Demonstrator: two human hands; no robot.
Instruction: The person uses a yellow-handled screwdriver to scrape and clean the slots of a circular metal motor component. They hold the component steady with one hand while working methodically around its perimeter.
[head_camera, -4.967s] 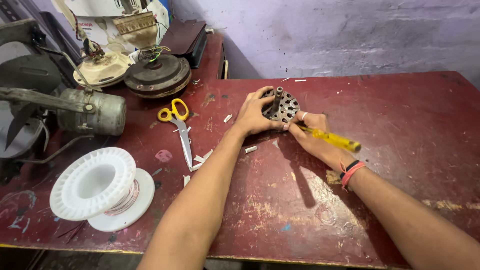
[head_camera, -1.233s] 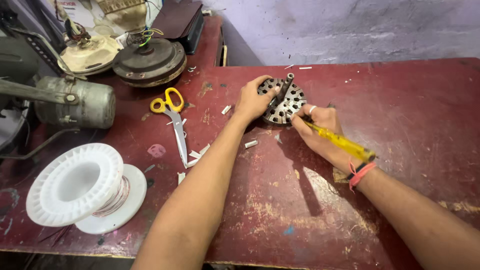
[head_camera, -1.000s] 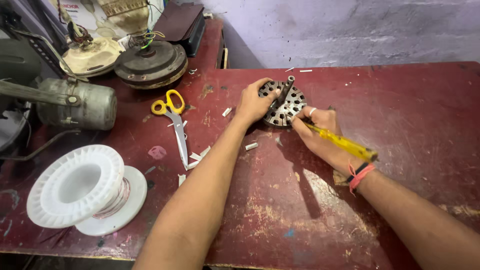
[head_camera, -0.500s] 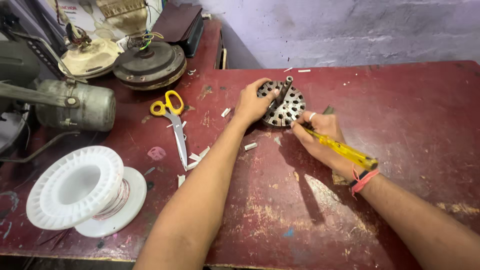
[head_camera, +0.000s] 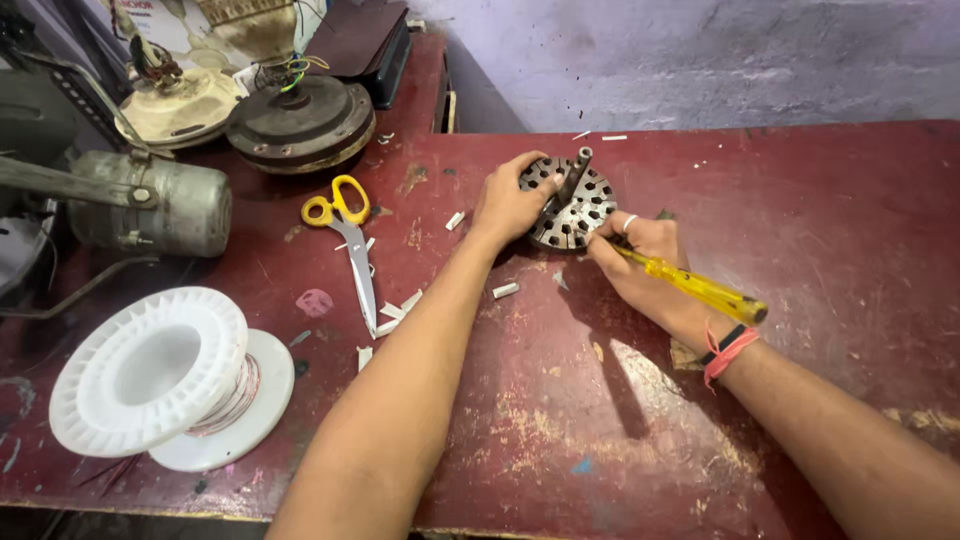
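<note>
Near the top middle of the frame, a round metal motor core (head_camera: 572, 203) full of little slots sits on the red table (head_camera: 820, 230), with a short shaft poking up from its middle. The left hand (head_camera: 508, 203) is curled over its left edge, gripping it so it stays put. The right hand (head_camera: 642, 270) is closed tight around a screwdriver with a yellow handle (head_camera: 690, 287), and the tip seems to press into a slot on the near side of the core, though the very tip is too small to see. The tip could slip out of the slot if it is pushed too hard or at a slant, and it might jab the left hand's fingers, because they are just beside it. The core could also spin or slide on the table if the left hand lets go a little. Small white bits (head_camera: 505, 290) lie near the core and could get under it and make it wobble. At the left middle, yellow scissors (head_camera: 345, 235) lie open, well apart from both hands, and a white spool (head_camera: 165, 375) rests at the lower left.
</note>
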